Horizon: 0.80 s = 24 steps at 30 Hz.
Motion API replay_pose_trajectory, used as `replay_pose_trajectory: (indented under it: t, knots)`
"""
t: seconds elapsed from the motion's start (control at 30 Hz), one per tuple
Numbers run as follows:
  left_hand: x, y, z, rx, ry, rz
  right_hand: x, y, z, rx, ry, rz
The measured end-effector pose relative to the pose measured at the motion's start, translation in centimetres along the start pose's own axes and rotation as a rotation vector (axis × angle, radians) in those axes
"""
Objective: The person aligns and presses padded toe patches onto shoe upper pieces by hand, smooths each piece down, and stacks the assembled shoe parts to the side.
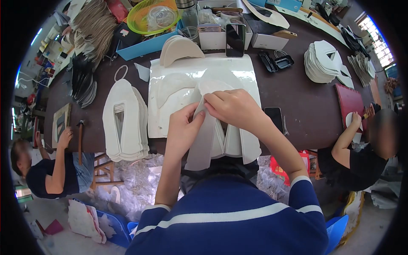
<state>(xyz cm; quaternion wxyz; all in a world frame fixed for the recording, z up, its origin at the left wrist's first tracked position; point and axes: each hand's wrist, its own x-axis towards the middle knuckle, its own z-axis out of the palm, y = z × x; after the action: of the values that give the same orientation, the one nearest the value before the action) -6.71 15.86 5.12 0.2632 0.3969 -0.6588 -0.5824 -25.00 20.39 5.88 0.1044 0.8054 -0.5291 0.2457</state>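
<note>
In the head view, a pale, flat piece shaped like a shoe upper hangs toward my lap, its grey side partly showing. My left hand pinches its edge between thumb and fingers. Just above and to the right, my right hand is closed on the same piece near its top, fingertips bunched together. More white strips of similar shape hang under my right wrist; whether they are joined to the held piece is hidden. Beneath my hands lies a glossy white board with a thin, curved pale piece on it.
Left of the board is a stack of white upper pieces; another stack stands at right. Half-round pieces rest on the board's far edge. A phone lies right of it. Co-workers sit at left and right.
</note>
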Motion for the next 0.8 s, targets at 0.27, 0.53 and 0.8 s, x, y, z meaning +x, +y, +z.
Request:
replay_pose_trajectory:
  t: [0.27,0.53,0.8]
  knots:
    - [-0.1,0.0,-0.2,0.011,-0.022,0.019,0.2,-0.3,0.4,0.039,-0.005,0.026]
    - [-0.4,0.2,-0.3,-0.004,-0.042,0.026,0.1,-0.2,-0.1,0.219,0.082,0.09]
    - [-0.5,0.2,-0.4,-0.006,-0.051,0.014,0.2,-0.2,-0.5,0.223,0.027,0.091]
